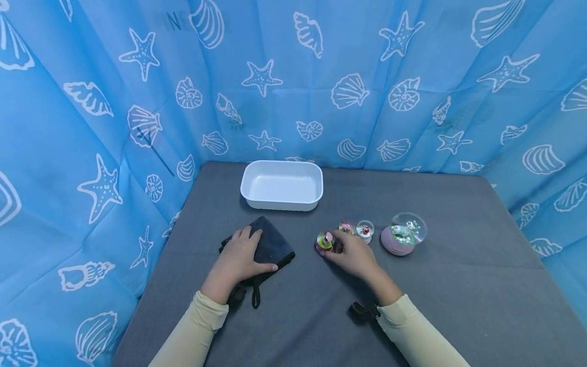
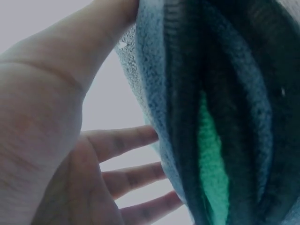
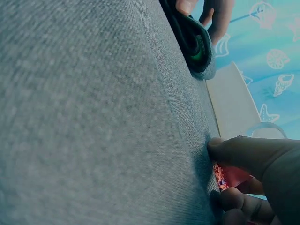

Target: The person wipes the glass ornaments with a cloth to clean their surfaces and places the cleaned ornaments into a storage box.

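My left hand (image 1: 236, 260) grips a folded dark blue-grey towel (image 1: 275, 242) with black edging and a hanging loop, thumb on its near side and fingers across the far side. Close up in the left wrist view, the folded towel (image 2: 152, 70) shows a green strip between its layers. With thumb and fingers, my right hand (image 1: 355, 255) holds a small snow globe (image 1: 325, 238) with a pink figure inside, low at the table. Its reddish base (image 3: 234, 177) shows between the fingers in the right wrist view. Just behind that hand stand a pink small globe (image 1: 346, 226) and a clear one (image 1: 365, 230).
A larger snow globe (image 1: 403, 235) with a lilac base stands to the right of the small ones. At the back of the grey table (image 1: 449, 300) sits a white rectangular tub (image 1: 282, 205). A blue seashell curtain (image 1: 293, 112) hangs behind the table.
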Demonstrator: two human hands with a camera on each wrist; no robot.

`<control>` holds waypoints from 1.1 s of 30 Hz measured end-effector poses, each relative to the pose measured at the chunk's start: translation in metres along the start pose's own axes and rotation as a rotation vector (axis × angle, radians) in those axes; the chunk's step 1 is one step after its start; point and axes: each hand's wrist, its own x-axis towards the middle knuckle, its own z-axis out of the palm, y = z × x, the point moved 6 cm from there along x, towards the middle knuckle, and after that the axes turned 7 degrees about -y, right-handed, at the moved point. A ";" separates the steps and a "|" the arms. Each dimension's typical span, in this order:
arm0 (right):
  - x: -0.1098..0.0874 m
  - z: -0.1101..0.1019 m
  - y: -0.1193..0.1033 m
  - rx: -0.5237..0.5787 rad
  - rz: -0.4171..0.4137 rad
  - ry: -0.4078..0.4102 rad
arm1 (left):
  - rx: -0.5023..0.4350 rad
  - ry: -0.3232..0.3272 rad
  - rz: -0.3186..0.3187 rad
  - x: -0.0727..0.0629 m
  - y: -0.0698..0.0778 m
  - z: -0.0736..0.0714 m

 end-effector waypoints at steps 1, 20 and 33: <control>-0.001 0.000 -0.001 0.001 -0.003 0.000 | 0.004 0.007 -0.004 0.000 0.001 -0.001; -0.007 -0.001 -0.004 0.008 -0.009 -0.009 | 0.023 0.025 -0.051 0.005 -0.003 0.004; -0.011 0.000 -0.006 0.024 -0.016 -0.009 | 0.097 0.054 -0.044 0.007 0.004 0.001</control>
